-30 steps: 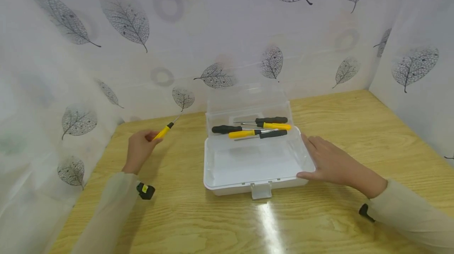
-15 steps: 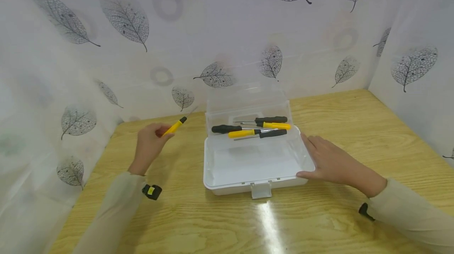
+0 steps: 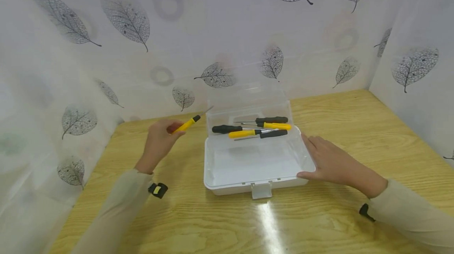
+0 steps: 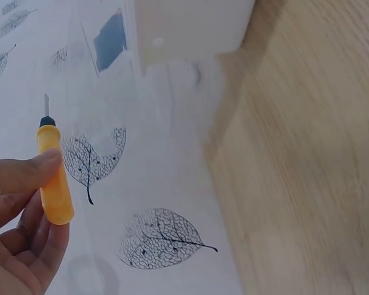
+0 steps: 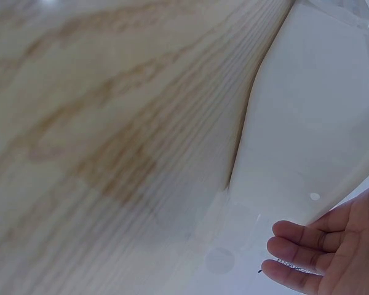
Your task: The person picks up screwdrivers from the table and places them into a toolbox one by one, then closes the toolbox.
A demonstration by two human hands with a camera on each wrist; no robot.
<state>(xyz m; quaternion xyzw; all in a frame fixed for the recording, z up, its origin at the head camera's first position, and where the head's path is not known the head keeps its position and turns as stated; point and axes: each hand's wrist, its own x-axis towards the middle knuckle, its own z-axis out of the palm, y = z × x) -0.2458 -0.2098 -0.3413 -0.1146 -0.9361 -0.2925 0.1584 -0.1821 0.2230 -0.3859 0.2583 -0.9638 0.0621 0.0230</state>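
Note:
In the head view my left hand [image 3: 157,141] pinches a screwdriver [image 3: 188,125] by its yellow handle, between thumb and fingers. It is raised left of the box, its metal tip pointing up and right toward the lid. The left wrist view shows the thumb across the yellow handle [image 4: 56,196], its black collar and blade exposed. A white plastic box [image 3: 227,187] stands with its clear lid [image 3: 248,98] tipped back. My right hand [image 3: 331,163] rests at the box's right end, thumb on the front corner. Its fingers [image 5: 295,253] look relaxed in the right wrist view.
Several screwdrivers with black and yellow handles lie together at the box's rear by the lid, among them a black one [image 3: 225,129] and a yellow one [image 3: 276,126]. A latch [image 3: 261,191] hangs at the front. A leaf-print curtain [image 3: 241,29] borders the wooden table [image 3: 198,226].
My left hand has carried the yellow screwdriver rightward and slightly up, closer to the box's left side. The right hand and the box have stayed put.

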